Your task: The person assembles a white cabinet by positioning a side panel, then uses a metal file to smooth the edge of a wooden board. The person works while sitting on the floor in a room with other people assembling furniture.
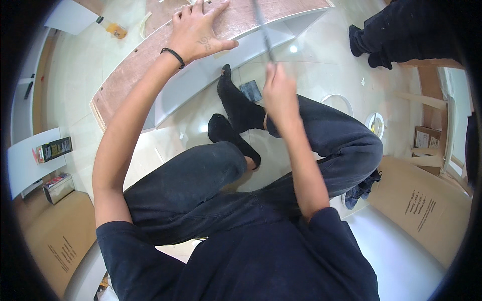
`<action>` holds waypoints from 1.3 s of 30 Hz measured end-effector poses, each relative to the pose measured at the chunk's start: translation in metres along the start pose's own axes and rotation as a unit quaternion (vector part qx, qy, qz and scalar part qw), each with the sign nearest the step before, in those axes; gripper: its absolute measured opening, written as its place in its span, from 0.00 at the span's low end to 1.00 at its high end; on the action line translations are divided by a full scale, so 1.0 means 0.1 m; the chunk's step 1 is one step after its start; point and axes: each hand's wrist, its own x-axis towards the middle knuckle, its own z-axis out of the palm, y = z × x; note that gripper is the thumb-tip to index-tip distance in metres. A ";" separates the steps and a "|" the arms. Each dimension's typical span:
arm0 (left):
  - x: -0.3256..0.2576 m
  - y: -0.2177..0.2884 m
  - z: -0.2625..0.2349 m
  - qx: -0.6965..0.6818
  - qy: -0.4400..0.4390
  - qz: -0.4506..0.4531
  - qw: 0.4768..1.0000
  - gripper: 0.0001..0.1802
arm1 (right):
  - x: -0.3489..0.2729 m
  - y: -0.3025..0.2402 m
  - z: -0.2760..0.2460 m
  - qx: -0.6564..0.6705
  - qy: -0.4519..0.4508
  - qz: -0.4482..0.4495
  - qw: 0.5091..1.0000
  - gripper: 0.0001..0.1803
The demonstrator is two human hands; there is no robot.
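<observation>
My left hand (pixel 195 35) is spread at the top of the view, fingers apart, over a brown plywood panel (pixel 135 83). Whether its palm presses on the wood I cannot tell. White boards (pixel 188 93) stand along the panel's near side, forming an open frame. To the right, my right hand (pixel 281 95) is closed round a thin dark rod-like tool (pixel 262 27). Motion smears the tool, and its far end lies beyond the upper edge, so its kind does not show. The tool passes in front of the panel's near edge.
A bottle of orange liquid (pixel 115 30) lies on the floor at upper left. By my feet is a small dark flat piece (pixel 251 91). Another person's legs (pixel 396 37) stand at upper right. A tape roll (pixel 375 125) and a cardboard box (pixel 422 210) are at right.
</observation>
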 end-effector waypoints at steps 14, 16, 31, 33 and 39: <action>-0.02 -0.07 0.08 0.004 0.027 0.029 0.999 0.55 | -0.17 -0.07 -0.01 -0.016 -0.036 0.005 0.999 0.21; -0.01 -0.01 0.04 -0.015 0.005 0.018 1.000 0.55 | 0.11 -0.04 -0.09 -0.035 -0.008 0.000 0.999 0.22; 0.00 -0.03 0.05 -0.013 0.020 0.025 0.999 0.54 | 0.42 -0.06 -0.09 0.012 0.041 0.006 0.999 0.21; 0.00 0.02 -0.02 -0.011 0.015 0.027 0.999 0.54 | 0.44 -0.06 -0.06 0.018 0.044 0.001 0.999 0.21; -0.03 -0.01 -0.02 -0.014 -0.020 0.002 1.000 0.56 | -0.32 -0.07 -0.03 -0.025 -0.058 0.005 0.998 0.20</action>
